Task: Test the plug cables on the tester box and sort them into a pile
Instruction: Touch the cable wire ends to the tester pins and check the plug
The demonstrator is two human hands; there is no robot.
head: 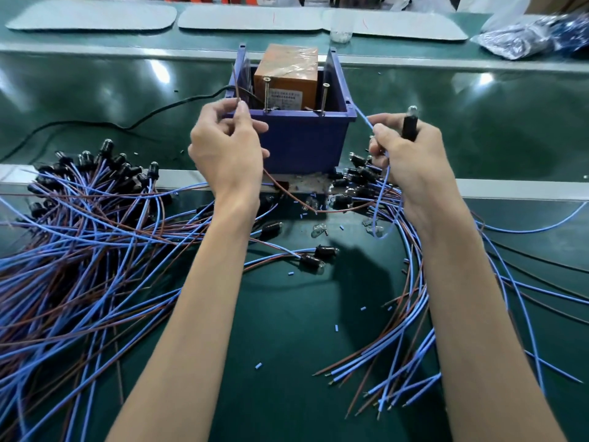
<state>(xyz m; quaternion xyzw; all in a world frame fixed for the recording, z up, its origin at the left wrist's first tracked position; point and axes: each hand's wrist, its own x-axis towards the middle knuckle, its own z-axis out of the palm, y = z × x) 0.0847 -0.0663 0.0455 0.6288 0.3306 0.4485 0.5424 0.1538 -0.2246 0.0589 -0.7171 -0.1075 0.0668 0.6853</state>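
The tester box [306,138] is a blue plastic bin holding an orange unit [287,78], with two upright screws [324,98] at its front rim. My left hand [228,148] pinches the brown wire [237,87] of one cable, its end pointing up beside the box's left wall. My right hand [404,154] grips that cable's black bulb holder [409,124] and pinches its blue wire [366,121] near the box's right corner. A large pile of cables [79,237] lies at the left. A smaller pile [398,330] lies at the right.
Loose small bulbs [318,231] and blue insulation bits lie on the green mat below the box. A black power cord [127,122] runs left from the box. Grey trays [95,15] and a bag of dark parts [535,36] sit at the far edge.
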